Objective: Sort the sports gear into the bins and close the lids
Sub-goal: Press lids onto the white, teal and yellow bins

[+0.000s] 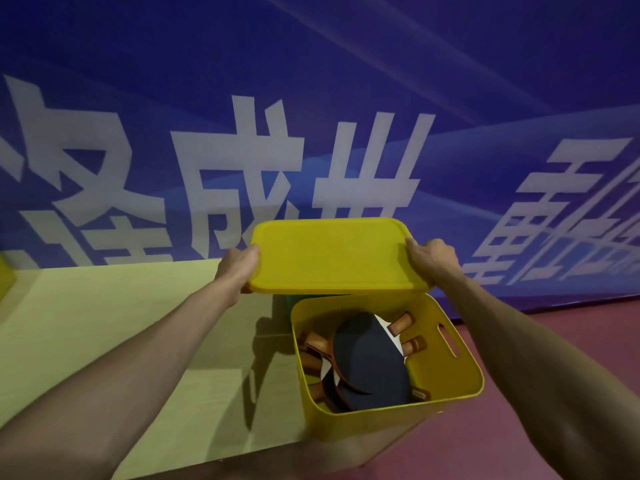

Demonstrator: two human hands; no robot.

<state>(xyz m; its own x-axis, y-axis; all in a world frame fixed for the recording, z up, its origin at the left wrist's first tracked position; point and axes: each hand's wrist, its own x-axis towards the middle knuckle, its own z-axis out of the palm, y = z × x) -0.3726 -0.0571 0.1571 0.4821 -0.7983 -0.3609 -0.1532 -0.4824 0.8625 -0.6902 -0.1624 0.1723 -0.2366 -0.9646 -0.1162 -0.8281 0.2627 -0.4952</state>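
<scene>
Left hand point(242, 268) and right hand point(431, 259) grip opposite ends of the flat yellow plastic lid point(334, 256), held level above the paddle-filled yellow plastic bin point(446, 362) for closing.

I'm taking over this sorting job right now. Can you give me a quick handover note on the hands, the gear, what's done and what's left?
Left hand: grips the lid at its left edge.
Right hand: grips the lid's right edge.
Lid: held in the air over the far side of the bin, not seated.
Bin: open, standing on the floor, with the paddles piled inside.
Done: paddles are in this bin.
Left: lower the lid onto the rim and press it shut. No other gear is in view, so check for it.
</scene>
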